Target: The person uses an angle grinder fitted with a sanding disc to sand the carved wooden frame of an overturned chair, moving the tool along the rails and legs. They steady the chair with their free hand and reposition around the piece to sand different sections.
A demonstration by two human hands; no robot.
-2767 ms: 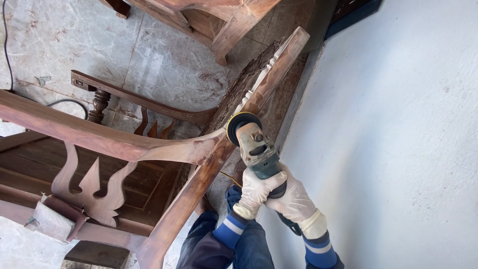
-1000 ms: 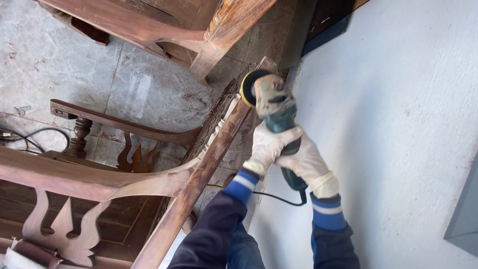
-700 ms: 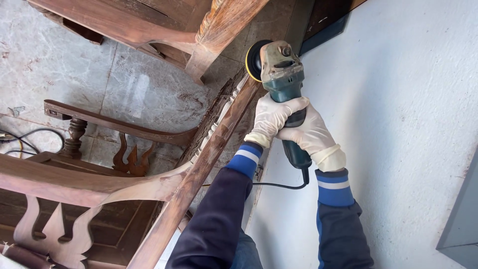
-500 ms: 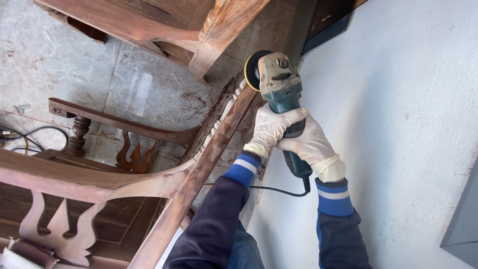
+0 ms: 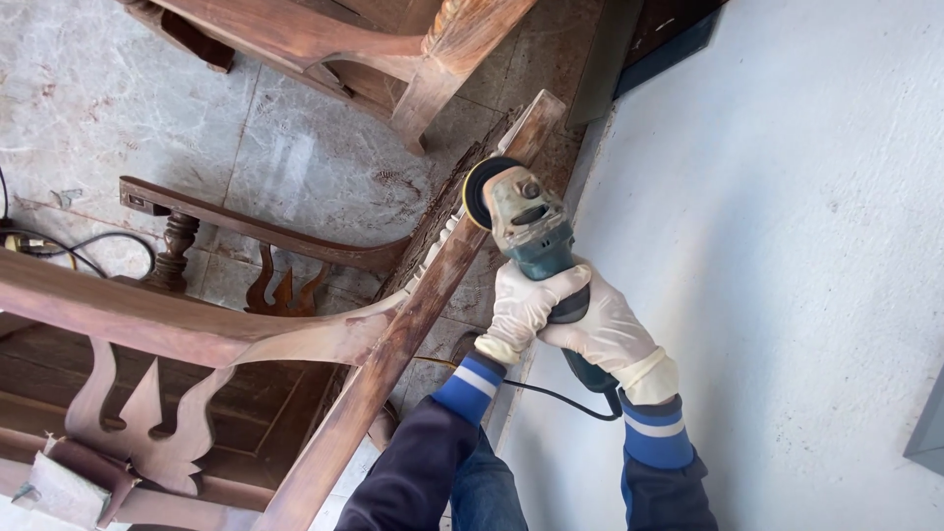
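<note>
A dusty teal angle grinder (image 5: 526,228) with a round sanding disc (image 5: 482,192) rests against the long top rail (image 5: 413,324) of a brown wooden bench frame. My left hand (image 5: 523,307), in a white glove, is wrapped around the grinder's body from the left. Just behind it, my right hand (image 5: 610,339), also gloved, grips the rear handle. The disc touches the rail's upper part, near its carved edge. A black cord (image 5: 551,395) runs from the grinder's tail under my arms.
A white wall (image 5: 787,246) stands close on the right. A second wooden furniture piece (image 5: 393,49) sits at the top. Carved bench slats (image 5: 138,423) and a turned spindle (image 5: 175,251) are at left, with a black cable (image 5: 69,246) on the stone floor.
The grinder and both hands have slid down the rail from its top end toward me. Over the earlier frames they had climbed up the rail first.
</note>
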